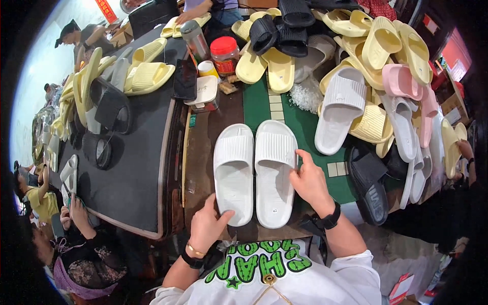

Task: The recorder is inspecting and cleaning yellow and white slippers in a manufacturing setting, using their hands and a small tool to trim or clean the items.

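A pair of white slide slippers lies side by side in front of me, toes pointing away: a left slipper (234,193) and a right slipper (274,195) with a small sticker at its heel. My left hand (207,223) grips the left slipper near its heel, thumb on the footbed and fingers along the outer edge. Along the right slipper's outer side, by the end of its ribbed strap, my right hand (311,183) holds the edge with thumb and forefinger. The other fingers of that hand are curled.
Yellow, black, grey and pink slippers (381,43) are heaped at the right and back. A red-lidded jar (224,53), a white-lidded box (203,94) and a flask (194,40) stand beyond the pair. At left, a co-worker's hands (76,213) are at a dark table (137,178).
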`<control>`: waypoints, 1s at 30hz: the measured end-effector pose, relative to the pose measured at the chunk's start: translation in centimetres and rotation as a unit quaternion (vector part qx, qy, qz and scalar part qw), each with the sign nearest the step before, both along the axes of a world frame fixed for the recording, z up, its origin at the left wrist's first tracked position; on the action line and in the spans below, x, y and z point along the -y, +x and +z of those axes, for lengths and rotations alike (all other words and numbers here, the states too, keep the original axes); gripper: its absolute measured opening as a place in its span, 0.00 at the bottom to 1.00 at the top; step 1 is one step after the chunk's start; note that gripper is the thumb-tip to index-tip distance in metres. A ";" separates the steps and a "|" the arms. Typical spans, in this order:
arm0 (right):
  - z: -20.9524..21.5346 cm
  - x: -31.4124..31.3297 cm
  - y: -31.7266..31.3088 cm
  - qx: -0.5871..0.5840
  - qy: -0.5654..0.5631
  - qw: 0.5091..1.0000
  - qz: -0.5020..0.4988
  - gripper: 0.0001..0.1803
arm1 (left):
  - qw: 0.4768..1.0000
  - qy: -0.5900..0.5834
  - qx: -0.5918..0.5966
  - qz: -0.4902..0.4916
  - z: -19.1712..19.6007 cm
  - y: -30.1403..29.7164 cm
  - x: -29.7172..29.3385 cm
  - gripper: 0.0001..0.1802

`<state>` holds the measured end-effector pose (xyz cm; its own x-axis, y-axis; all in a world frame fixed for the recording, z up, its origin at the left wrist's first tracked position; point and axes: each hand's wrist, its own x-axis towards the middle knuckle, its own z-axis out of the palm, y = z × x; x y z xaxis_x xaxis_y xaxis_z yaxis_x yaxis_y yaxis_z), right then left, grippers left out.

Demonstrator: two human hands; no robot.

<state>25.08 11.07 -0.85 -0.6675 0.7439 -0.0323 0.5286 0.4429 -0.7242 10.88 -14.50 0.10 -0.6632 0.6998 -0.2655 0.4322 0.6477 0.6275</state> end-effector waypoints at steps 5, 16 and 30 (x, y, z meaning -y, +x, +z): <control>2.8 0.6 0.2 -0.109 -0.060 0.992 -0.008 0.28 | 0.982 0.119 -0.137 0.053 0.1 0.1 -0.3 0.23; 5.8 8.7 -3.0 -0.286 -0.249 0.900 0.215 0.17 | 0.906 0.347 0.232 -0.072 -1.8 4.9 -4.5 0.10; 7.5 8.5 -2.4 -0.314 -0.357 0.865 0.159 0.12 | 0.889 0.297 0.344 -0.053 -2.3 4.2 -5.7 0.13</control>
